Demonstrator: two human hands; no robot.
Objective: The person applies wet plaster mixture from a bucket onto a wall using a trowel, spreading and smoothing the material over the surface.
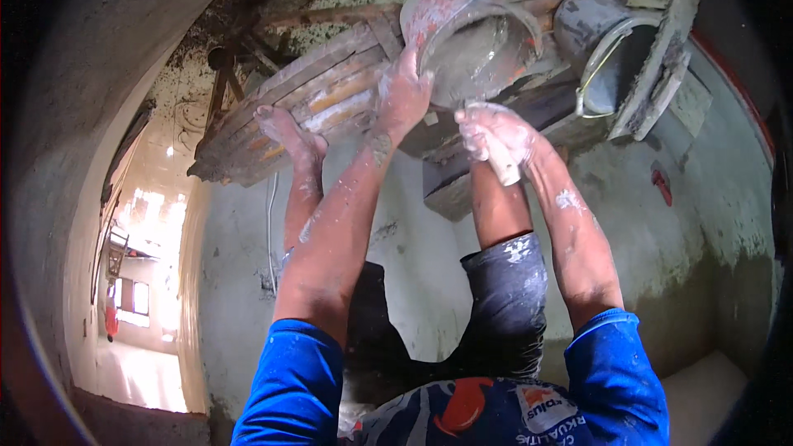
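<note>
A round bucket point(429, 12) smeared with red and white stands tilted on the planks ahead of me, with grey, wet-looking mortar point(479, 45) inside. My left hand point(405, 95) is closed on the bucket's near left edge. Just below its opening, my right hand point(504, 132) wraps round the pale handle point(502, 161) of a hand tool. The tool's working end is blurred at the bucket's mouth, so its exact kind cannot be made out. Whitish smears cover both hands and forearms.
My bare foot point(289, 132) rests on the wooden scaffold planks point(339, 87). A second grey bucket point(591, 33) lies tipped at the right, beside an upright rough board point(661, 49). A red fitting point(661, 187) sticks out of the plastered wall point(611, 173). Bright floor point(136, 372) shows far below left.
</note>
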